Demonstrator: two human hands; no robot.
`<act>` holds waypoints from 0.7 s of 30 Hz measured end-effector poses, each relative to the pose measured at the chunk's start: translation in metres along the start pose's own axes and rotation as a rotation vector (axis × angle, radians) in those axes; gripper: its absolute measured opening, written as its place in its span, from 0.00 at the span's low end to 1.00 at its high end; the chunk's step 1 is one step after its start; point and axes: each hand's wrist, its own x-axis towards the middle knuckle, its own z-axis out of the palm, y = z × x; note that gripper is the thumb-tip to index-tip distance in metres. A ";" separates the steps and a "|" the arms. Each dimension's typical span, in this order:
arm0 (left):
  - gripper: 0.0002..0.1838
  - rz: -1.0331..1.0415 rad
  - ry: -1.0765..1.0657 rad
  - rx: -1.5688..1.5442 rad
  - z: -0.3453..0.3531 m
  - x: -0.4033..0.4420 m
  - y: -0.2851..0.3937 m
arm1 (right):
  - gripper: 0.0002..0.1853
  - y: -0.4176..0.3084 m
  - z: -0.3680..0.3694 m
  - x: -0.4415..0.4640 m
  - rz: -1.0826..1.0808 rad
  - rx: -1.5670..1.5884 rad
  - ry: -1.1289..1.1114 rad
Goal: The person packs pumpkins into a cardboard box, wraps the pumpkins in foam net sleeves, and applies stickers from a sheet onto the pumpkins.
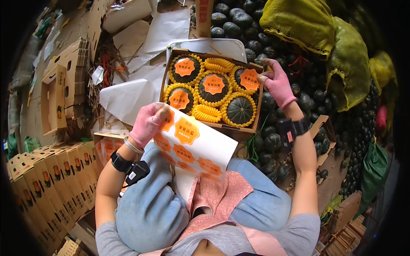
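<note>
My left hand (148,123), in a pink glove with bare fingertips, grips the upper left corner of a white sheet of orange stickers (205,147) over my lap. My right hand (276,82), also gloved in pink, pinches the edge of an orange sticker (249,79) at the box's upper right pumpkin. The cardboard box (165,77) holds several dark green pumpkins in yellow foam nets. Orange stickers lie on most of them; the lower right pumpkin (240,110) shows a bare top. Two folded yellow foam nets (206,113) sit between the pumpkins.
Loose dark pumpkins (273,143) cover the floor at the right, with yellow mesh sacks (348,64) beyond. Printed cartons (55,179) stand in rows at the left. White paper sheets (128,100) lie left of the box. A cardboard tube (204,19) stands behind it.
</note>
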 end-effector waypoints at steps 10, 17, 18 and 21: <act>0.11 -0.135 -0.135 -0.262 0.006 -0.011 0.014 | 0.21 0.022 0.010 0.038 0.109 -0.408 0.105; 0.13 -0.108 -0.186 -0.239 0.003 -0.014 0.006 | 0.22 0.007 0.033 0.035 0.056 -0.901 0.140; 0.13 -0.101 -0.188 -0.236 0.002 -0.014 0.004 | 0.22 -0.012 0.040 0.030 0.091 -1.045 0.162; 0.13 -0.094 -0.174 -0.219 -0.001 -0.015 0.000 | 0.18 -0.015 0.045 0.029 -0.053 -1.096 0.028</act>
